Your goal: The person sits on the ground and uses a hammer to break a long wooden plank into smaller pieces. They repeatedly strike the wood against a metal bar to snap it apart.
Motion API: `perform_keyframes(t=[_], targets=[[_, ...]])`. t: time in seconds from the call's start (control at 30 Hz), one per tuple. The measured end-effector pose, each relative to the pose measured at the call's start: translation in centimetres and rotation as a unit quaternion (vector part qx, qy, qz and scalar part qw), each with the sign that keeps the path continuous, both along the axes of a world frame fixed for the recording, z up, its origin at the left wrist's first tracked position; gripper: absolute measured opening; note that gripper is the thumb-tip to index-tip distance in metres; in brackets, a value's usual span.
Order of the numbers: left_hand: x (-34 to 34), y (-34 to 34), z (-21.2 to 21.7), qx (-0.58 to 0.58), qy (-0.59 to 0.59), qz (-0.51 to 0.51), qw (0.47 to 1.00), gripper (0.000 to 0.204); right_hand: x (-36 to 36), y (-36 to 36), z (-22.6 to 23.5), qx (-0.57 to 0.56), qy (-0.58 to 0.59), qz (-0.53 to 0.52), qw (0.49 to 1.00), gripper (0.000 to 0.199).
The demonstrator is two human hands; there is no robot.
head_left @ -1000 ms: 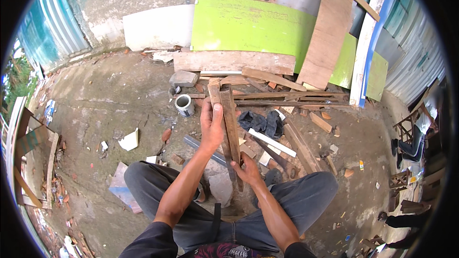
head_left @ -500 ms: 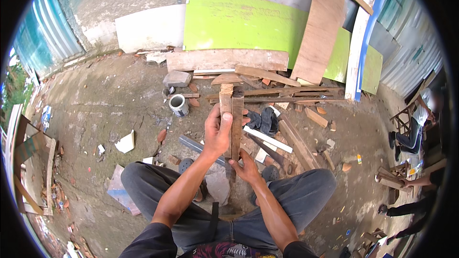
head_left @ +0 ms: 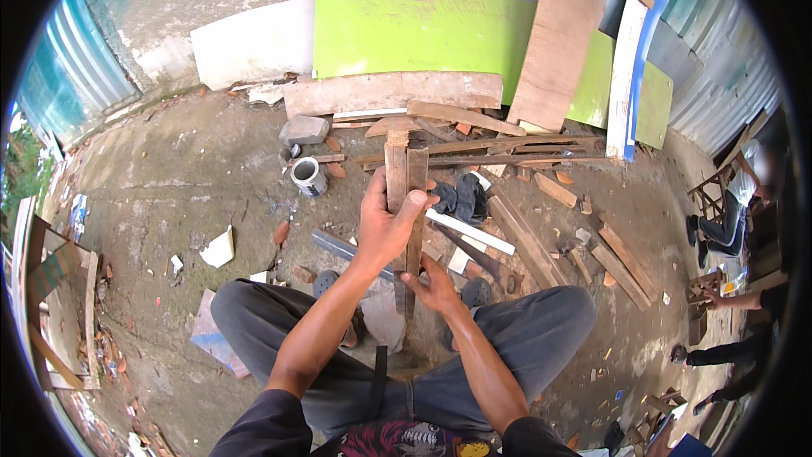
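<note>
Two narrow wooden strips stand upright side by side in front of me, a paler left strip and a darker right strip. My left hand is wrapped round both, its thumb lying across the right strip. Lower down, my right hand grips the strips near their bottom end, with its thumb against them; its other fingers are partly hidden. The top of the left strip is rough and stands slightly higher. Beyond the hands lie a dark cloth and a white strip.
A grey can and a stone block stand ahead left. Long wooden pieces and what looks like a handsaw lie right of my hands. Two loose sticks are farther right. A green board leans on the wall; a co-worker's hand shows at right.
My left thumb has moved across onto the right strip. Two loose sticks now lie on the ground at the right, and the co-worker's hand there no longer holds sticks. The view has shifted slightly.
</note>
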State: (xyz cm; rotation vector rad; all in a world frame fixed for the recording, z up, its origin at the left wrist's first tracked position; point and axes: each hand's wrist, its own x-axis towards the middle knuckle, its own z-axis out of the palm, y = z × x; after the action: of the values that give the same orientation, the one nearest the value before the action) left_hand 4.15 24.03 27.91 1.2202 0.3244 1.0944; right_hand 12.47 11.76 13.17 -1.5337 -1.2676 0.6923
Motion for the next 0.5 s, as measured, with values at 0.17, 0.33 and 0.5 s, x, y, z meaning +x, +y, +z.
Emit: perform_keyframes(t=[0.17, 0.33, 0.5], targets=[[1.1, -0.1, -1.2, -0.027, 0.032, 0.013, 0.999, 0.039, 0.1, -0.9, -0.7, -0.027, -0.028, -0.014, 0.999, 0.047], [3.3, -0.8, -2.5, -0.059, 0.059, 0.022, 0.996, 0.036, 0.4, -2.7, -1.2, -0.019, -0.021, -0.041, 0.999, 0.054], [6.0, -2.1, -3.0, -0.07, 0.105, 0.019, 0.992, 0.046, 1.6, -5.2, -1.2, -0.085, -0.027, -0.085, 0.992, 0.052]])
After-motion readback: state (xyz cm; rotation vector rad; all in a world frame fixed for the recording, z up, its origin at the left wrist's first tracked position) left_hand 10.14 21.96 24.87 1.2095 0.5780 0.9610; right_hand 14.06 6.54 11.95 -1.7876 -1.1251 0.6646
